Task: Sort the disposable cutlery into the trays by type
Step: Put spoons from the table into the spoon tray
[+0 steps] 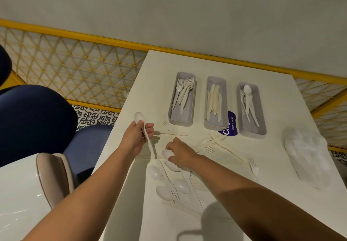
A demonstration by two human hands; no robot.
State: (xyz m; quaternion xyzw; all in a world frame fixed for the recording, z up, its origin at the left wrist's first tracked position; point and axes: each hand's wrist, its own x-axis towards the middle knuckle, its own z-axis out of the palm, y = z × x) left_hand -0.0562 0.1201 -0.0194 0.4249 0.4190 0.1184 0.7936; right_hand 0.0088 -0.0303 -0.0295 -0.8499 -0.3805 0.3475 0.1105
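Three grey trays stand in a row on the white table: the fork tray (pixel 171 116), the knife tray (pixel 206 123) and the spoon tray (pixel 262 126). My left hand (pixel 134 138) grips a white plastic spoon (pixel 139 118) by its handle, bowl pointing up, above the table's left edge. My right hand (pixel 181 151) reaches down onto the loose pile and pinches another white spoon (pixel 166 154). Several loose spoons (pixel 155 172) and forks (pixel 253 166) lie scattered near the front of the table.
A crumpled clear plastic bag (pixel 306 156) lies at the table's right. A purple card (pixel 231 126) sits between the knife and spoon trays. Dark blue chairs (pixel 35 120) stand on the left, a beige one (pixel 54 177) nearer. A yellow lattice railing (pixel 75 66) runs behind.
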